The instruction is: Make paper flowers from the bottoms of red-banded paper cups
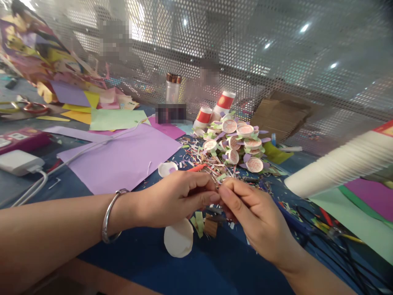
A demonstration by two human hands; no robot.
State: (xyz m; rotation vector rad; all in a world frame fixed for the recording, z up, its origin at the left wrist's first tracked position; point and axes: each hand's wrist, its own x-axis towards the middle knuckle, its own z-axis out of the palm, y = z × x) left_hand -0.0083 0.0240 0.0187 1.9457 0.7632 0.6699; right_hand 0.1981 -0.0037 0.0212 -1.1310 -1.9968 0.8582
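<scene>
My left hand, with a silver bangle on its wrist, is closed in a pinch over the blue table. My right hand pinches as well, its fingertips meeting those of the left. Whatever lies between the fingertips is too small or too hidden to make out. Below the left hand lies a white paper disc, and beside it are green paper strips and a brown cardboard scrap. Behind the hands a pile of small turtle-like paper crafts with purple and green tabs sits among paper shreds.
A large purple sheet lies left under a white cable. A charger, scissors and coloured paper are further left. Stacked paper cups lean in from the right above black cables. A perforated metal screen stands behind.
</scene>
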